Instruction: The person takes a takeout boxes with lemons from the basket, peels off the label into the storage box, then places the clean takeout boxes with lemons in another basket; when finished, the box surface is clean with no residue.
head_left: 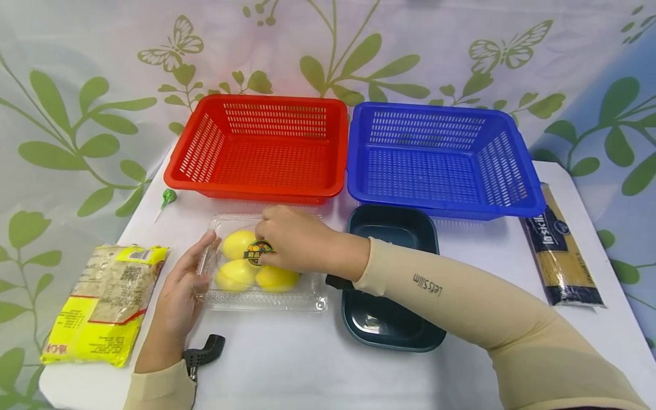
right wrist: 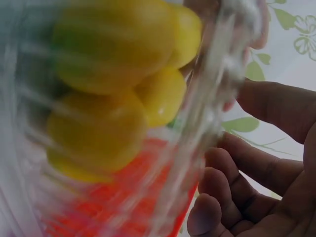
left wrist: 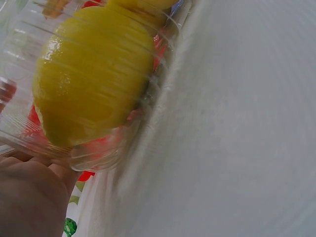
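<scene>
A clear plastic clamshell box (head_left: 266, 300) with several lemons (head_left: 237, 275) inside is on the white table, below the red basket. My left hand (head_left: 179, 287) grips its left edge, fingers and thumb at the rim. In the left wrist view a lemon (left wrist: 94, 74) shows through the ribbed wall above that hand (left wrist: 34, 192). Over the lid, my right hand (head_left: 294, 239) has bent fingers next to a dark round label (head_left: 258, 252). The right wrist view shows the right hand's fingertips (right wrist: 232, 143) by the lid; whether they pinch it I cannot tell.
Behind stand a red basket (head_left: 266, 191) and a blue basket (head_left: 446, 208). A dark green tray (head_left: 394, 333) lies under my right forearm. At left are a yellow food bag (head_left: 105, 304) and a green lollipop (head_left: 168, 197); a pasta pack (head_left: 561, 250) lies at right.
</scene>
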A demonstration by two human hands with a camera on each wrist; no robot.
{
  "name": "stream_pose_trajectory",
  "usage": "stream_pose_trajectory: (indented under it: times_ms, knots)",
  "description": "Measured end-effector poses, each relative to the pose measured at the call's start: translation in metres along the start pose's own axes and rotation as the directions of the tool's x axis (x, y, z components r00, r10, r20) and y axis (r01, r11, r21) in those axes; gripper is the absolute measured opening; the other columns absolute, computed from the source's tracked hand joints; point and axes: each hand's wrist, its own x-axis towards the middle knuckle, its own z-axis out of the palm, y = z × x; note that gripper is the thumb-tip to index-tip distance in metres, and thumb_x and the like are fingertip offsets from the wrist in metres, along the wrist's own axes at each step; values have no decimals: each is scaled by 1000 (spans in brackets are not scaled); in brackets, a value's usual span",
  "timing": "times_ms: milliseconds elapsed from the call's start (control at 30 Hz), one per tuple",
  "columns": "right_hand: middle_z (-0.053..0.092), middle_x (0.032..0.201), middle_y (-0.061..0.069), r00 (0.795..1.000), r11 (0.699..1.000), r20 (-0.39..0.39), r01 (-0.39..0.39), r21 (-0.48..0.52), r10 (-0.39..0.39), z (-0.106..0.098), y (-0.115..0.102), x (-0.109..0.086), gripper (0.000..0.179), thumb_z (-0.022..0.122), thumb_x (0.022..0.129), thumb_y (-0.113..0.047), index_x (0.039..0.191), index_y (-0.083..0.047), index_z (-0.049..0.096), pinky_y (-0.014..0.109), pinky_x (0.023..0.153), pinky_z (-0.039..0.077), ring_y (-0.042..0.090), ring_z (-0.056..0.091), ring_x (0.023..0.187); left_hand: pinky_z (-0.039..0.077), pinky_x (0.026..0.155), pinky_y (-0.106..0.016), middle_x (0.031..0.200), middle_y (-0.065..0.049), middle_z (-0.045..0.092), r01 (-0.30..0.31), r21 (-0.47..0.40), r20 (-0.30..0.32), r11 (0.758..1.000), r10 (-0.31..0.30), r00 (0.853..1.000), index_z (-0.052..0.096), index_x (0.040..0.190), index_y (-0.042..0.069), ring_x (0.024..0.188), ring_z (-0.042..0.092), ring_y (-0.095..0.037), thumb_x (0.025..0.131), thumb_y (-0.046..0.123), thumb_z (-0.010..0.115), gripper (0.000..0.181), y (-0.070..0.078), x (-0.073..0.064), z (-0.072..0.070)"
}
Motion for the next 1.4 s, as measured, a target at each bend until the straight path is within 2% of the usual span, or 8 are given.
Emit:
stream_pose_trajectory:
  times_ms: [600,933,1233,1400]
  knots:
    - [57,93,-2,1000,999,7,-20,31,20,8,-3,0,27,83,93,-32,108,-11,77,22,76,48,14,54,90,23,120,-24,169,-3,33,-3,0,3,1000,3,1000,44,160,3,156,23,-21,86,-17,28,78,0,-1,0]
    - [60,98,-2,999,998,10,-37,49,37,9,-3,1,26,82,93,-31,109,-11,77,23,80,49,14,55,94,17,123,-27,170,-2,32,-7,-1,-2,1000,7,1000,44,159,3,157,22,-21,87,-17,29,77,0,-1,0]
    - [59,97,-1,999,997,-21,-49,56,50,8,-2,3,20,80,95,-29,105,-12,76,24,76,48,15,55,90,16,123,-27,170,-2,32,1,2,-6,1000,-1,1000,44,159,3,157,21,-21,87,-16,29,77,1,-1,1]
    - [61,100,0,998,997,-23,-60,55,61,9,-1,5,21,80,95,-27,107,-11,78,24,78,49,15,56,92,16,123,-27,170,-2,32,3,-3,-7,1000,-3,1000,44,159,3,157,20,-20,86,-17,29,77,1,-1,1]
